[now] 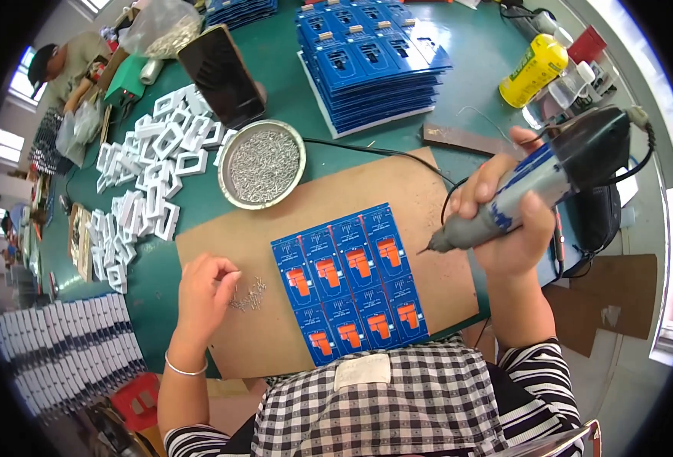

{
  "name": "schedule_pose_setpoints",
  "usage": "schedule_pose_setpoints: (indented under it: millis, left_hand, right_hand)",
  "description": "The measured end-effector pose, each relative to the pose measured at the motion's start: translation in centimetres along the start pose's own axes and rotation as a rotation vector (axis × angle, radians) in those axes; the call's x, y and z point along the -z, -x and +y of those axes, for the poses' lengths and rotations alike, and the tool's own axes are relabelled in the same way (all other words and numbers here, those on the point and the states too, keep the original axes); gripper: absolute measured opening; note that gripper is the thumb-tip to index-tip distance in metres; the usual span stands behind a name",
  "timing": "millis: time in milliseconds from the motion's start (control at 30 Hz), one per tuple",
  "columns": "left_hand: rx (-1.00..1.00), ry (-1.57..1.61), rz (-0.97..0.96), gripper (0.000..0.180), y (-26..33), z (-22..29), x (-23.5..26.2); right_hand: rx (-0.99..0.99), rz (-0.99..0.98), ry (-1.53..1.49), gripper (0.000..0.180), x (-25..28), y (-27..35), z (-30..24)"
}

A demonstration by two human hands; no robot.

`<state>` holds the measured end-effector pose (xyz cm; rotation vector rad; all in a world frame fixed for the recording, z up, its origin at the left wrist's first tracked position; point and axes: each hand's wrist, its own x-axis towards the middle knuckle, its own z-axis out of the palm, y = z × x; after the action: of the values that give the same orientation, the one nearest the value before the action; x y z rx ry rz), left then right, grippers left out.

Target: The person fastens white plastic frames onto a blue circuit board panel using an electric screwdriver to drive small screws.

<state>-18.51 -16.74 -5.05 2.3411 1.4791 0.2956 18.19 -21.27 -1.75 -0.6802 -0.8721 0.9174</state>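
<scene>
"Your hands?"

"Your right hand (518, 245) wraps the screwdriver (525, 179); your left hand (201, 293) pinches thumb to finger beside the screws (251, 295), on what I can't tell."

"Your board (349, 284)?"

"On cardboard (451, 289) at the table's (150, 266) near edge; likely light, stiff, brittle: hold its rim."

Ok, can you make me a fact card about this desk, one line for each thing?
Left hand: fingers bunched beside loose screws; holding one? too small to tell
Right hand: grips an electric screwdriver, pointing left
Blue circuit board panel: eight orange parts, two rows of four
Round bowl: holds small screws
White frames: heaped on the left
Phone: behind the bowl
</scene>
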Motion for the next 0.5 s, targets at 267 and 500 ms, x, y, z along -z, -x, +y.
schedule_pose_setpoints:
  millis: [267, 500]
  left_hand:
    - [-0.68, 0.133, 0.124, 0.023, -7.6, 10.6, -5.6]
    - [-0.706, 0.125, 0.049, 0.025, -8.7, 11.1, -6.7]
  right_hand:
    - [-0.027, 0.117, -0.091, 0.061, 0.6, -0.1, 1.6]
    - [-0.024, 0.146, -0.092, 0.063, 1.1, -0.1, 2.1]
